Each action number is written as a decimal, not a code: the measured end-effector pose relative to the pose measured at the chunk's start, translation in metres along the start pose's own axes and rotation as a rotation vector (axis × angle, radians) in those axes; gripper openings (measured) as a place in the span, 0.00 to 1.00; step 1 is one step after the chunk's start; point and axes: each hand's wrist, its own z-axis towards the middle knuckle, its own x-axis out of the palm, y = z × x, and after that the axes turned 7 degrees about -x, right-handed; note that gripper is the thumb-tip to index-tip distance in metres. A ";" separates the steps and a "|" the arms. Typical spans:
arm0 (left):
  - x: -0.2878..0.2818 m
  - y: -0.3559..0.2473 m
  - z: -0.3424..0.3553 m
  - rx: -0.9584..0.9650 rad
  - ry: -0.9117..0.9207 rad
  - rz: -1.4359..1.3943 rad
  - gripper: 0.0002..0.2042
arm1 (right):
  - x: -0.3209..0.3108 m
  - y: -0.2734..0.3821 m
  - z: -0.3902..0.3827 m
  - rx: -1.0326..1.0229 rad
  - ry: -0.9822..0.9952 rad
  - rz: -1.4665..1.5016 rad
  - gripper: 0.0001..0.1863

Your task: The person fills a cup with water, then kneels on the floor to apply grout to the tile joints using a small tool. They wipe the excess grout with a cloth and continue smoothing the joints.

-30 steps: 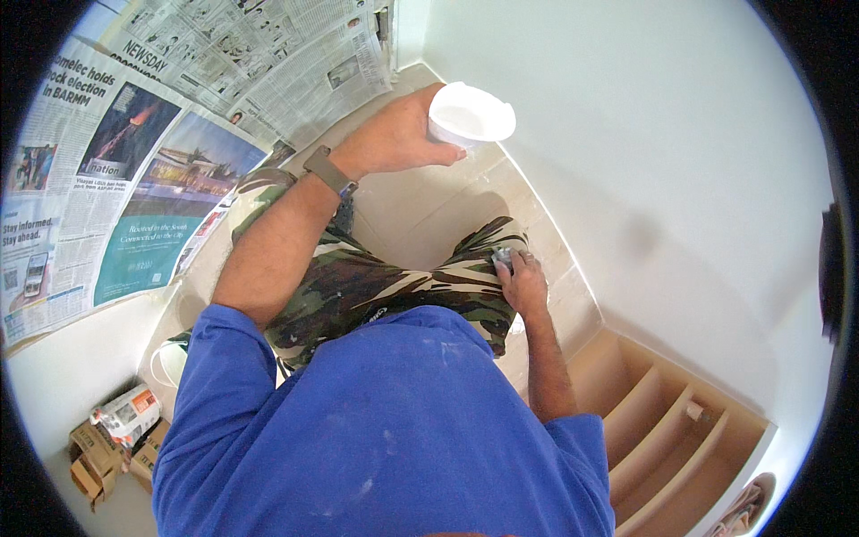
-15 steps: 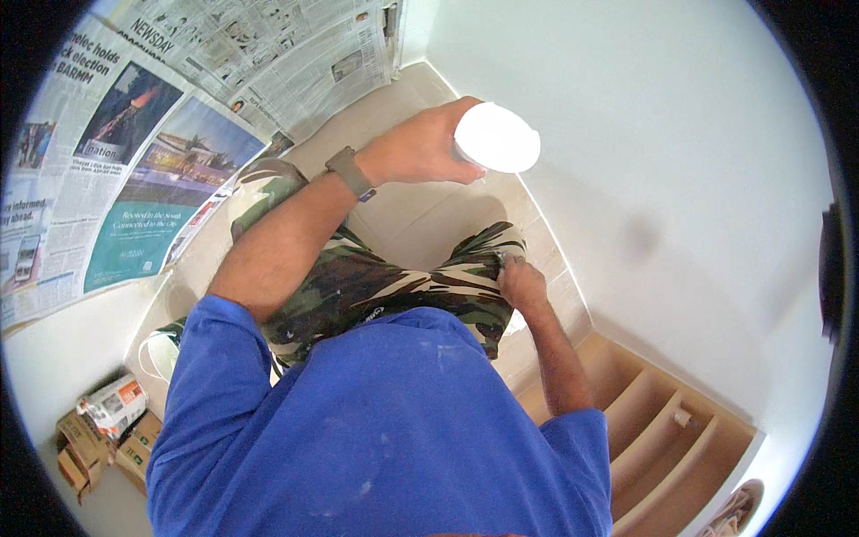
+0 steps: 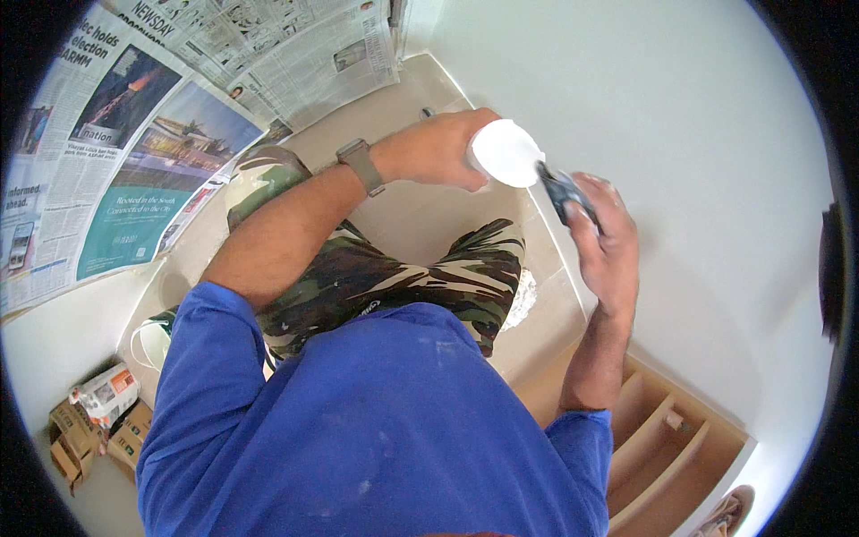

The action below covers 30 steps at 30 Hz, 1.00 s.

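Observation:
My left hand [image 3: 447, 148], with a watch on its wrist, is closed round a white round container [image 3: 506, 153] with a white top or contents, held out above the tiled floor [image 3: 398, 228]. My right hand [image 3: 601, 237] is raised beside it, gripping a dark tool [image 3: 564, 195] whose narrow far end reaches the container's right rim; I cannot make out exactly what the tool is. My camouflage-clad legs [image 3: 474, 295] are spread below, under my blue shirt [image 3: 376, 430].
Newspaper sheets [image 3: 152, 170] cover the left wall. A plain pale wall [image 3: 680, 134] rises at the right. A wooden slotted unit [image 3: 662, 483] is at the lower right. Cardboard boxes [image 3: 76, 443], a printed bag [image 3: 103, 394] and a white bucket [image 3: 150, 345] lie at the lower left.
My right hand has risen from beside my right thigh to the container, bringing the dark tool with it. My left hand and the container have moved a little right and down in view.

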 end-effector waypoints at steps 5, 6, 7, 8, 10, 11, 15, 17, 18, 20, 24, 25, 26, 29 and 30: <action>0.004 -0.003 0.003 0.000 0.115 -0.027 0.30 | 0.013 0.017 0.035 -0.081 0.272 -0.280 0.11; 0.005 -0.001 0.004 0.014 0.115 -0.043 0.30 | 0.015 0.017 0.039 -0.063 0.292 -0.286 0.11; 0.005 -0.003 0.002 -0.005 0.108 -0.012 0.30 | 0.018 0.016 0.041 -0.049 0.316 -0.286 0.12; 0.003 -0.006 0.001 -0.024 0.101 0.019 0.30 | 0.017 0.016 0.043 -0.071 0.334 -0.301 0.12; 0.002 -0.007 -0.001 -0.045 0.099 0.036 0.30 | 0.014 0.015 0.047 -0.114 0.366 -0.333 0.12; 0.003 -0.005 -0.001 -0.046 0.104 0.022 0.30 | 0.014 0.017 0.049 -0.105 0.365 -0.336 0.13; 0.001 -0.001 -0.003 -0.092 0.097 -0.032 0.29 | 0.010 0.022 0.050 0.038 0.259 -0.184 0.15; 0.000 0.005 -0.004 -0.057 0.024 0.022 0.29 | 0.008 0.022 0.042 0.150 0.117 -0.072 0.15; -0.002 0.010 -0.005 -0.047 -0.016 0.051 0.29 | 0.006 0.018 0.033 0.202 0.027 -0.038 0.15; -0.004 0.012 -0.002 -0.023 -0.080 0.083 0.29 | 0.001 -0.003 0.004 0.308 -0.091 -0.069 0.14; -0.002 0.011 0.004 0.001 -0.159 0.087 0.30 | 0.056 -0.090 -0.100 0.447 -0.005 -0.197 0.12; -0.002 0.012 0.005 0.014 -0.169 0.106 0.30 | 0.075 -0.106 -0.123 0.421 0.042 -0.241 0.12; -0.002 0.016 0.006 0.028 -0.178 0.127 0.30 | 0.093 -0.119 -0.143 0.394 0.098 -0.245 0.12; 0.000 0.016 0.004 0.008 -0.147 0.172 0.29 | 0.122 -0.127 -0.181 0.363 0.121 -0.209 0.11; -0.001 0.011 0.004 -0.015 -0.105 0.158 0.29 | 0.126 -0.128 -0.190 0.361 0.101 -0.190 0.11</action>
